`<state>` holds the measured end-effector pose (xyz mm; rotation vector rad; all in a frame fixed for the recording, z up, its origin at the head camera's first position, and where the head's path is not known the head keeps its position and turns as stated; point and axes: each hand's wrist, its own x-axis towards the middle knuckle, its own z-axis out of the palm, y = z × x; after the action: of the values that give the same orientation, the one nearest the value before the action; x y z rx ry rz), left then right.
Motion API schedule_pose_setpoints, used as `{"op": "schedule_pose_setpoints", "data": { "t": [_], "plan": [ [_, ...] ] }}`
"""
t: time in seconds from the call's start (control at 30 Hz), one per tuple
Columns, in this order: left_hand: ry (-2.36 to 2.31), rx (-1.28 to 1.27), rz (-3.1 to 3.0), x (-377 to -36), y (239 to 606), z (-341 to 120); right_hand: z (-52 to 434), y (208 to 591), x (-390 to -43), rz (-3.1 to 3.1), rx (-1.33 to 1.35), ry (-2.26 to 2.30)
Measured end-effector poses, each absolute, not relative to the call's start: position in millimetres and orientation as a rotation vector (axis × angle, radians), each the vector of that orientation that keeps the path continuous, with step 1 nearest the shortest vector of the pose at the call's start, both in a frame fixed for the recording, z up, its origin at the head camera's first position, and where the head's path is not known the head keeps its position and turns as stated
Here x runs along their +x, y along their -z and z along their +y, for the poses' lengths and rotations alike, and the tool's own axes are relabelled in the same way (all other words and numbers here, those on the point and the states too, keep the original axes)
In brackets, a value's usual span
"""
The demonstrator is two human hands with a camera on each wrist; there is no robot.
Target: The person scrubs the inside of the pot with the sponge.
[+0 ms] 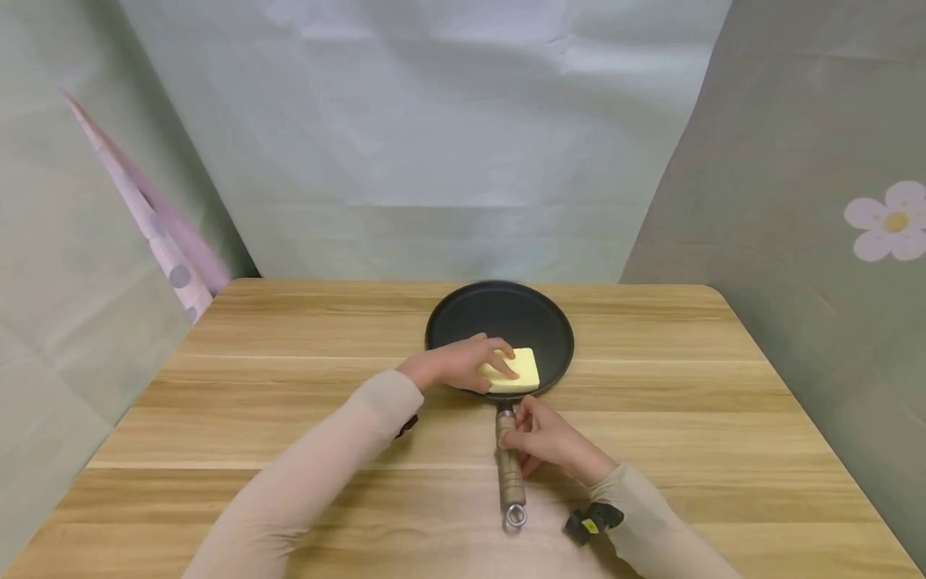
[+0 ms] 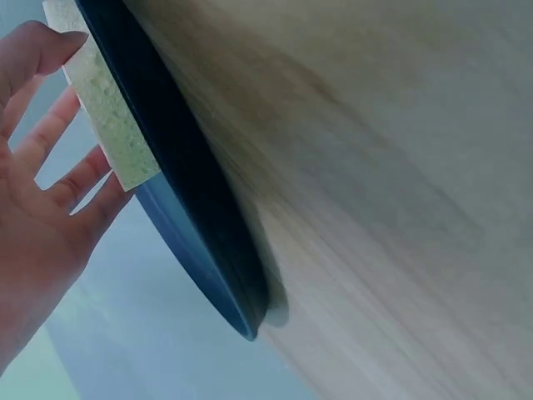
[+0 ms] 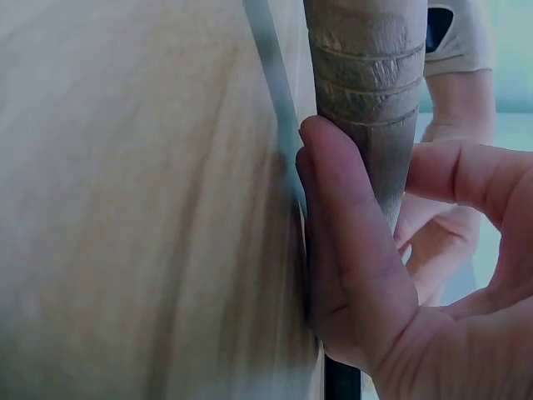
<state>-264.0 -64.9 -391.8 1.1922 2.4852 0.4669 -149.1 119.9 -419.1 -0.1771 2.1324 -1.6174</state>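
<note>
A round, shallow black frying pan (image 1: 492,310) lies on the table, its wooden handle (image 1: 511,482) pointing toward me. On the near part of the pan is a pale yellow sponge (image 1: 526,371), its porous side showing in the left wrist view. My left hand (image 1: 463,366) reaches over it and holds it, fingers spread across its top and thumb (image 2: 73,43) at its side. The right hand (image 1: 550,441) grips the handle near the pan from the right, thumb on top and fingers underneath. A metal ring (image 1: 515,515) ends the handle.
The wooden table (image 1: 325,330) extends on both sides of the pan. Pale cloth (image 1: 463,161) hangs behind its back edge, and patterned cloth covers the sides. Black wrist devices sit on both sleeves, the right one (image 1: 593,521) close over the table.
</note>
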Motion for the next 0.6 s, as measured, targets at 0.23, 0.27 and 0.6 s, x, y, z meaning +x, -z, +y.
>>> {"op": "schedule_pose_setpoints", "data": {
  "t": [0.23,0.27,0.6],
  "plan": [
    [-0.508,1.157,2.541,-269,394,-75,122,419,-149,2.122,-0.191,1.624],
    [-0.519,1.143,2.559,-270,395,-76,122,419,-149,2.120,-0.190,1.625],
    [-0.818,1.029,2.677,-268,393,-87,123,419,-148,2.112,-0.159,1.627]
  ]
}}
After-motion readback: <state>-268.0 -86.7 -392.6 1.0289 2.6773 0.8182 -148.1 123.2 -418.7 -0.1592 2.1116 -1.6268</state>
